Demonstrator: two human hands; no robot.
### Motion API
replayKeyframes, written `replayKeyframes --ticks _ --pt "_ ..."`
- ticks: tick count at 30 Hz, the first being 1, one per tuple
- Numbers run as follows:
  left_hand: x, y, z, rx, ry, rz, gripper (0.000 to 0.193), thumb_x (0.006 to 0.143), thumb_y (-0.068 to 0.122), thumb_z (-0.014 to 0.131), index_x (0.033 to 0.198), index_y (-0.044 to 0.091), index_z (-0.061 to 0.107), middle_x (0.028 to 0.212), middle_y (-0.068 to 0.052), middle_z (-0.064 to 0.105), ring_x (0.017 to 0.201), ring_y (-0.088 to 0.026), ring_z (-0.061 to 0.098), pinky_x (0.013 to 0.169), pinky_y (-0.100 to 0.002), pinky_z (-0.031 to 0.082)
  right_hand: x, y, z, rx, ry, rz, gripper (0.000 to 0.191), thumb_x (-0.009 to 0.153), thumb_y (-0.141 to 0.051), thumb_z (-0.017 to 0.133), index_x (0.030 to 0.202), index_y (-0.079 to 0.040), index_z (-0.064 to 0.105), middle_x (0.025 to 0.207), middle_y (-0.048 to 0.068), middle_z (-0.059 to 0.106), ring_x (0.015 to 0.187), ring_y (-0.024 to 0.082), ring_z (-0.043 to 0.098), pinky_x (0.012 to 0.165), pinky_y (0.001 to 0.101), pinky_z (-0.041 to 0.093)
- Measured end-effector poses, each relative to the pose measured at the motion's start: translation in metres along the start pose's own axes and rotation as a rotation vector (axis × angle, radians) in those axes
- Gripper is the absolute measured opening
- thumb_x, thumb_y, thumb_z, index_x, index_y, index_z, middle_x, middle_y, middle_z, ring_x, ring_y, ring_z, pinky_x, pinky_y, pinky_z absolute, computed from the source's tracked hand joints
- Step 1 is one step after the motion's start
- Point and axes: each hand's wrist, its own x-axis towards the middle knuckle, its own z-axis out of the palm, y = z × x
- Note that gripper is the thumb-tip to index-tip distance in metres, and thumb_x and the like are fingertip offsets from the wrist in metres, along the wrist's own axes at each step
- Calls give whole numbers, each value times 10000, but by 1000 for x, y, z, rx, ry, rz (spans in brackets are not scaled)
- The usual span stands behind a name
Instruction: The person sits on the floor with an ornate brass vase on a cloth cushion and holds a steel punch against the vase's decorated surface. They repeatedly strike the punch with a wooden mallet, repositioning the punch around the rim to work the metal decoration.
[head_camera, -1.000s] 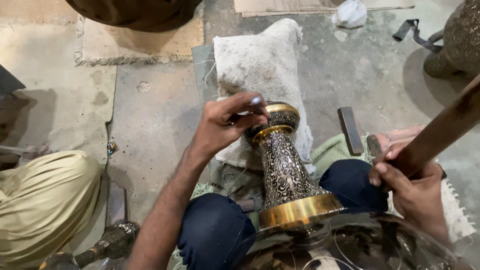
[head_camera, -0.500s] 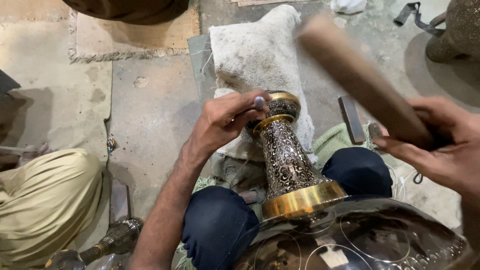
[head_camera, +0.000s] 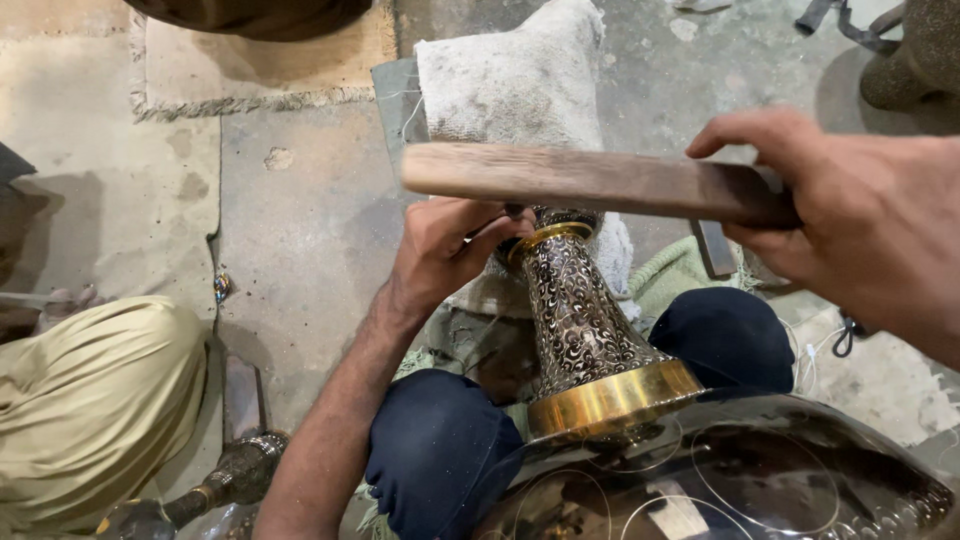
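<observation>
An engraved brass vase (head_camera: 590, 340) lies across my lap, its dark patterned neck pointing away and its wide dark body (head_camera: 720, 480) close to me. My left hand (head_camera: 450, 245) pinches a small metal punch (head_camera: 515, 212) against the brass rim of the neck. My right hand (head_camera: 860, 215) grips a thick wooden stick (head_camera: 580, 180), held level just above the neck and the punch. The tip of the punch is hidden behind the stick.
A grey cloth cushion (head_camera: 520, 80) lies on the concrete floor beyond the neck. Another person's leg in tan trousers (head_camera: 90, 400) is at the left, with a second metal vessel (head_camera: 230, 480) beside it. A dark flat tool (head_camera: 715, 250) lies right of the neck.
My right hand has swung the wooden stick down and leftward, from raised at the right to level over the neck. The left hand stays on the rim with the punch.
</observation>
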Motion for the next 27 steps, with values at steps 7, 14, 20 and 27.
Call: replayKeyframes --ticks 7,14,20,27 --pt "3 3 1 -10 34 -2 253 983 51 745 1225 10 687 1033 -62 782 916 -158 782 807 -294 658 12 8 9 412 236 -201 507 868 -175 765 1318 -56 565 982 149 757 766 183 764 673 304 640" --pt "-7 -20 9 117 26 51 196 966 48 803 1149 65 733 1003 -52 795 896 -143 784 775 -288 688 9 6 24 -4 256 -232 411 913 -282 768 1295 -151 692 836 21 764 629 118 695 532 285 548" --pt "-7 -19 7 -40 -12 -58 212 987 12 736 1197 30 716 1087 -91 791 969 -177 800 846 -297 701 9 8 25 -75 198 -152 334 950 -294 746 1260 -177 707 738 -24 714 561 70 652 503 248 512" --pt "1 -4 1 -24 -10 -25 219 960 -2 757 1172 47 728 1063 -69 790 959 -178 789 845 -298 679 9 5 24 -11 285 -177 264 893 -229 777 1139 -149 726 737 -1 711 581 100 654 499 269 508"
